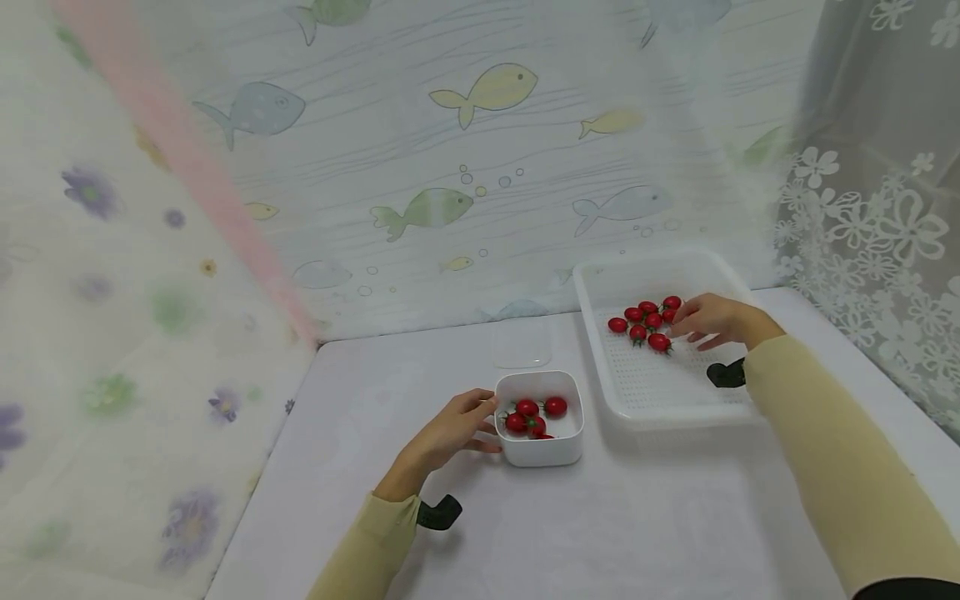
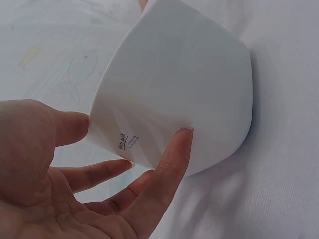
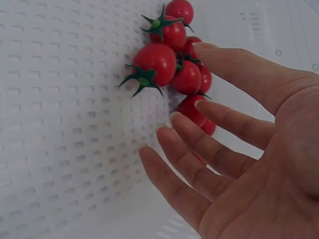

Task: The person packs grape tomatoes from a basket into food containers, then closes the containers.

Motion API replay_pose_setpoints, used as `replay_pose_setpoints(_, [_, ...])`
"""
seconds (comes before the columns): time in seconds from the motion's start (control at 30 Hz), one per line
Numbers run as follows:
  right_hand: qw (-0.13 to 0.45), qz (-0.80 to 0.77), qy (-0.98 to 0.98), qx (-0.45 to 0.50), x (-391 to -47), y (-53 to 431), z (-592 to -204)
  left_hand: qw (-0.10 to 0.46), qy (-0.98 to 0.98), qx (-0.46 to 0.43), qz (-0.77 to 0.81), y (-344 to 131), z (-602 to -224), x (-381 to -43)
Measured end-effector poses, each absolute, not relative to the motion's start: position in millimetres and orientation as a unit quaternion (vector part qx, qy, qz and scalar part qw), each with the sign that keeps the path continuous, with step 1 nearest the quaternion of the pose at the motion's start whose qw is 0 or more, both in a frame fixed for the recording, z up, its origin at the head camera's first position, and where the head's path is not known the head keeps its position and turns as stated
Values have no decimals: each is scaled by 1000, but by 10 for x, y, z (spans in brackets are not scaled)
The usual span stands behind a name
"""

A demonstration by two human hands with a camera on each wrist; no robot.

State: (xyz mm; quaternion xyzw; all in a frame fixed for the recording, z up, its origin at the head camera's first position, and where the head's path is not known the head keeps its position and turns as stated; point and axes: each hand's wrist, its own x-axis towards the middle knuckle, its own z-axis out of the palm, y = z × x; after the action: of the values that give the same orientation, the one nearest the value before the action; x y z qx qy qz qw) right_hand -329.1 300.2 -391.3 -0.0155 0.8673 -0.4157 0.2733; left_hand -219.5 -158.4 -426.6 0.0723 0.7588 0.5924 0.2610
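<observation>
Several cherry tomatoes (image 1: pixel 637 334) lie grouped in a white perforated basket (image 1: pixel 615 392). My right hand (image 1: pixel 712 321) reaches over them; in the right wrist view its spread fingers (image 3: pixel 189 169) are close to the tomatoes (image 3: pixel 155 63) with nothing held, though whether a fingertip touches one I cannot tell. At the left side of a small white square container (image 1: pixel 542 454) is my left hand (image 1: pixel 453 429). Its fingertips rest on the outer wall of that container (image 2: pixel 184 74) in the left wrist view, fingers loosely bent. More cherry tomatoes (image 1: pixel 527 408) sit inside the container.
A clear lid (image 1: pixel 522 343) lies flat behind the small container. The white-covered table (image 1: pixel 345 383) is bounded by a fish-print curtain (image 1: pixel 420 150) at the back and a lace curtain (image 1: pixel 885 225) on the right.
</observation>
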Motion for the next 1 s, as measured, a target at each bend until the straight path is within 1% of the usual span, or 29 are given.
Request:
replay_pose_setpoints(0.2, [281,-409,868,-7,-3300,2948,-3981,262,759,71,592,-1591,-4272,-2190])
replay_pose_setpoints(0.77, [262,-360,895,1,-3383,2789,-4078,262,760,73,591,-1592,-4258,-2181])
replay_pose_setpoints(1.0, [267,-347,899,5,-3425,2762,-4105,263,758,70,593,-1594,-4268,-2189])
